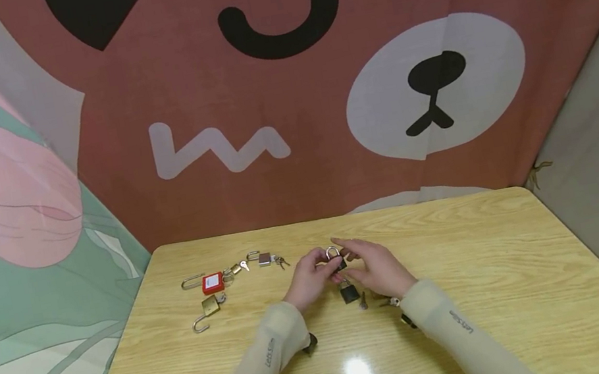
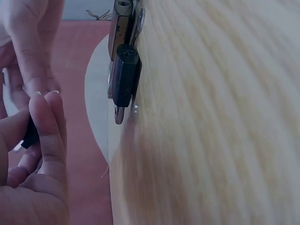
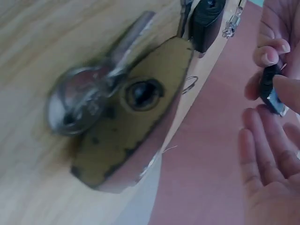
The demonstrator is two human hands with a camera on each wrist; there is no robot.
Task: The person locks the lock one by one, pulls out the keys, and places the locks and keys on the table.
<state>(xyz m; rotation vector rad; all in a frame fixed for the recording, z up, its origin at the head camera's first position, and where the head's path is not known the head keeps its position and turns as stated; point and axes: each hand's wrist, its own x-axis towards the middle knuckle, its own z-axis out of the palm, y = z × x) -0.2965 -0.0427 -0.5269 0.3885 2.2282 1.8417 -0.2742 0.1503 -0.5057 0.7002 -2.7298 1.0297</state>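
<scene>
Over the middle of the table my left hand [image 1: 311, 276] pinches a small black padlock [image 1: 340, 264] between thumb and fingers, its silver shackle pointing up. Close on its other side is my right hand [image 1: 378, 266], whose fingers [image 3: 262, 150] are extended with the tips right by the lock body. Below the hands a larger black padlock [image 1: 349, 292] lies on the tabletop, with a key [image 1: 362, 301] to its right. Close in the right wrist view sits a brass-bottomed padlock [image 3: 136, 117] with a round keyhole and keys [image 3: 89, 93] beside it.
At the left of the wooden table [image 1: 499, 259] lie a red padlock [image 1: 212, 283], a brass padlock [image 1: 210, 305] with its shackle open, and a brown-faced padlock [image 1: 265, 259] with keys [image 1: 281, 262]. Near the left sleeve is a dark object [image 1: 311, 345]. A printed cloth [image 1: 319, 163] hangs behind.
</scene>
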